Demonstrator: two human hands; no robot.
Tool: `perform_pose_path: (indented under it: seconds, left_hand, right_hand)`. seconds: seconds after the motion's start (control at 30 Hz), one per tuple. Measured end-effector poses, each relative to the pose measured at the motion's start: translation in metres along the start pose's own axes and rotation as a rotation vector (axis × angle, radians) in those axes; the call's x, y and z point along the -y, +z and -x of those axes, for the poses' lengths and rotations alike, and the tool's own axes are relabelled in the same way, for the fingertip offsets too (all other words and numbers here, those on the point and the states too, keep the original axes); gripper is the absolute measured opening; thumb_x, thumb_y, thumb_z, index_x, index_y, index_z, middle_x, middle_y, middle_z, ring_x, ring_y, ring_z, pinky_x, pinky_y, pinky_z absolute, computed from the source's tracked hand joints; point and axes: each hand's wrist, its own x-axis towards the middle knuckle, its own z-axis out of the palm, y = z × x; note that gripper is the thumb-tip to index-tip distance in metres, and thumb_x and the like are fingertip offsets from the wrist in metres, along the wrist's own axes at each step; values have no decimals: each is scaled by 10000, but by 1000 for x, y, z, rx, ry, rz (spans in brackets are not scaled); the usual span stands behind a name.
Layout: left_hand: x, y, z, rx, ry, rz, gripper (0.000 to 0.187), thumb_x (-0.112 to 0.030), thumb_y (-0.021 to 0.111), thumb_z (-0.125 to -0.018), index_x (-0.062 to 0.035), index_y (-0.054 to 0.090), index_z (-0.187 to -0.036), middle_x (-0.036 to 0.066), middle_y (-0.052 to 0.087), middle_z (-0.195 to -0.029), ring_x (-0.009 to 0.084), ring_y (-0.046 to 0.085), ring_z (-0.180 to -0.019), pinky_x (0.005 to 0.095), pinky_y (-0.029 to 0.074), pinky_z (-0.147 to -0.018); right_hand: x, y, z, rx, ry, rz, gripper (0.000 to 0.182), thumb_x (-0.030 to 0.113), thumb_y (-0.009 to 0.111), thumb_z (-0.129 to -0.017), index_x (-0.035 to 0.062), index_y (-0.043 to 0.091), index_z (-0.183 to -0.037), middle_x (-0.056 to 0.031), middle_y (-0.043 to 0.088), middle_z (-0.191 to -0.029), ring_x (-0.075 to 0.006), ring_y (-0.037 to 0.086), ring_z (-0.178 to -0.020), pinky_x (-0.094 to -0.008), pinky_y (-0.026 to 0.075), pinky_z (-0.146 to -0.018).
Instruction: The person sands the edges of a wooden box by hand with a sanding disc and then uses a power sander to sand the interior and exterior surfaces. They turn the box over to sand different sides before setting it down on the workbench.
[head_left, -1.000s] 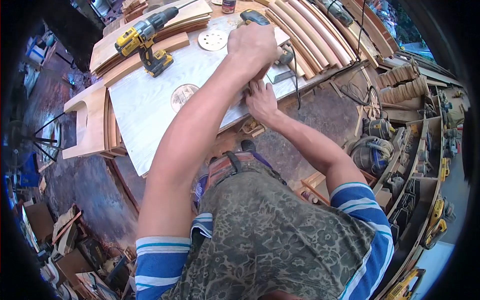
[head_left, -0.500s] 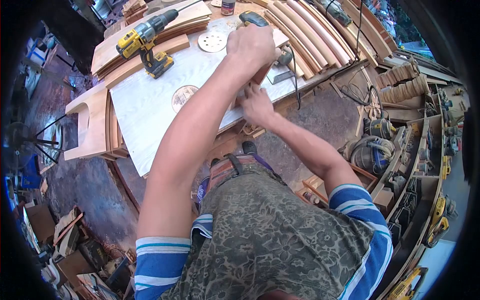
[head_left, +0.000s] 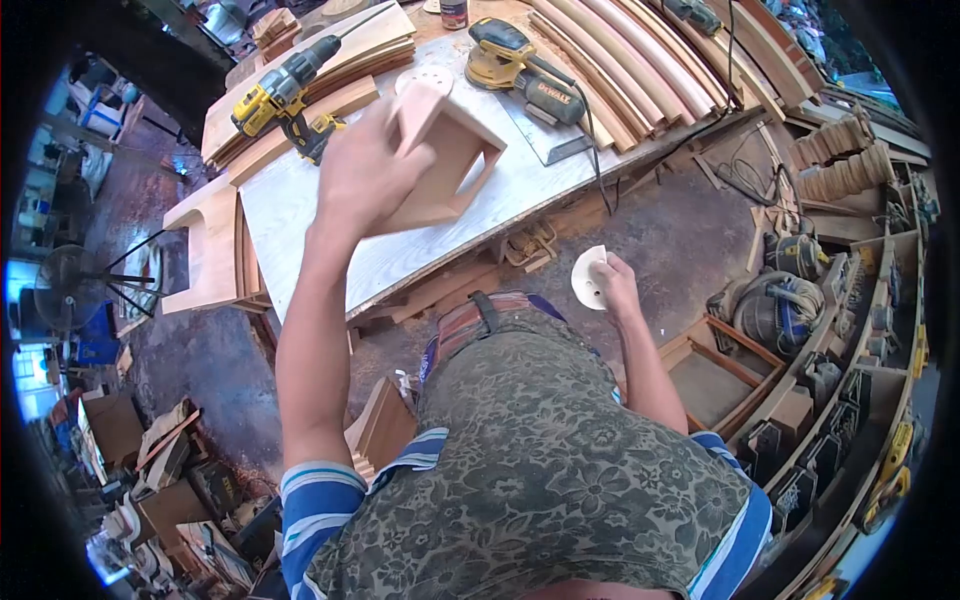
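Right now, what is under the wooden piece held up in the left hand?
Under the wooden piece in the left hand lies the pale plywood sheet of the workbench. A sanding disc shows partly above it; whatever else lies directly beneath is covered.

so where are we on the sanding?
Looks done, likely: the sander lies on the bench, no hand on it. In hand: left hand lifts the wooden piece off the bench; right hand holds a sanding disc by the waist. Left: can't tell; finish unclear.
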Motion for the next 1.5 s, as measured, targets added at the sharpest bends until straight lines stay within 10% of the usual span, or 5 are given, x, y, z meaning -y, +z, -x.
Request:
perform_pose_path:
  seconds: [0.27, 0.67, 0.8, 1.1, 1.5]
  left_hand:
    - [-3, -4, 88, -261, -208, 698, 513, -152, 718, -909, 94, 608, -1345, 136, 735, -1153, 193, 697, -1038, 349, 538, -936]
    - [-46, 33, 165, -527, -484, 980, 461, -132, 706, -933, 113, 627, -1315, 149, 738, -1120, 169, 708, -957, 305, 567, -870]
    - [-48, 50, 177, -550, -566, 1025, 435, -138, 729, -943, 107, 644, -1293, 142, 741, -1115, 157, 710, -919, 285, 573, -821]
    - [-51, 90, 170, -903, -763, 614, 382, -308, 822, -966, 50, 730, -1063, 53, 728, -934, 91, 645, -820, 237, 527, -754]
    - [-48, 116, 167, -606, -794, 1366, 551, -573, 525, -1088, -77, 667, -893, -32, 540, -702, 96, 544, -622, 264, 459, -566]
  right_hand:
    - [112, 18, -22, 644, -51, -304, 468, 67, 614, -909, -59, 627, -1360, -81, 759, -1024, -129, 739, -819, -264, 610, -729]
    - [176, 32, -56, 1152, 20, -362, 507, 58, 656, -905, -105, 604, -1382, -160, 760, -1138, -169, 760, -869, -291, 630, -788]
    - [171, 23, -68, 1337, 157, -599, 363, 54, 672, -906, -113, 635, -1227, -326, 619, -1407, -218, 775, -905, -306, 667, -726]
    - [205, -19, -36, 1256, -18, -496, 149, 93, 679, -908, -20, 677, -1006, -319, 645, -1355, -232, 735, -930, -311, 617, -785]
    - [244, -40, 10, 1148, -160, -498, 145, 83, 712, -889, 17, 709, -1018, -431, 542, -1438, -401, 619, -1314, -433, 510, -1074]
